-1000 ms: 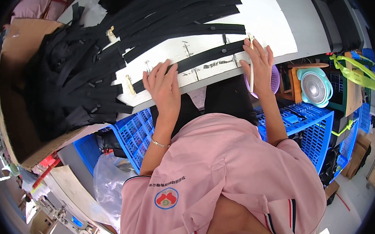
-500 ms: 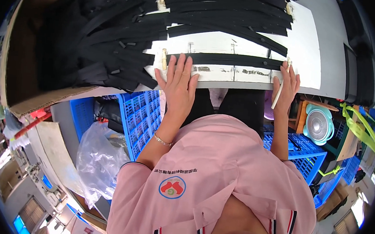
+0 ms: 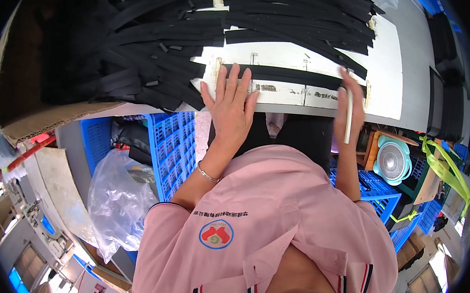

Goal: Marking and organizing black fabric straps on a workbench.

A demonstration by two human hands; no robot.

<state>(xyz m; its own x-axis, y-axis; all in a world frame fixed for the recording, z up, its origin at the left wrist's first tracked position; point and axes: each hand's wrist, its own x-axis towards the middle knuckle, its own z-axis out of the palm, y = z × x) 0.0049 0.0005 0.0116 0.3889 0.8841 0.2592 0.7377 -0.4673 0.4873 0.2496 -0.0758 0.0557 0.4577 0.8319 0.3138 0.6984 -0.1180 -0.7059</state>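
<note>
A single black fabric strip (image 3: 291, 76) lies lengthwise across a white marked board (image 3: 385, 81) at the near edge of the table. My left hand (image 3: 231, 104) rests flat with its fingers spread, the fingertips on the strip's left end. Over the strip's right end is my right hand (image 3: 355, 107), slightly blurred, with a slim white stick (image 3: 348, 122) held in it and pointing back toward me. Whether the right fingertips touch the strip, I cannot tell. Beyond, many more black strips (image 3: 292, 25) lie across the board.
On the left a cardboard box (image 3: 62, 121) holds a tangled heap of black strips (image 3: 117, 40). Below the table stand blue plastic crates (image 3: 172, 147) and a clear plastic bag (image 3: 117, 198). To the right are a turquoise fan (image 3: 393, 160) and a yellow-green strap (image 3: 448, 169).
My right hand has shifted left and inward along the strip, its fingers now more bent. The left hand stays on the strip's left end. The whole view has moved slightly.
</note>
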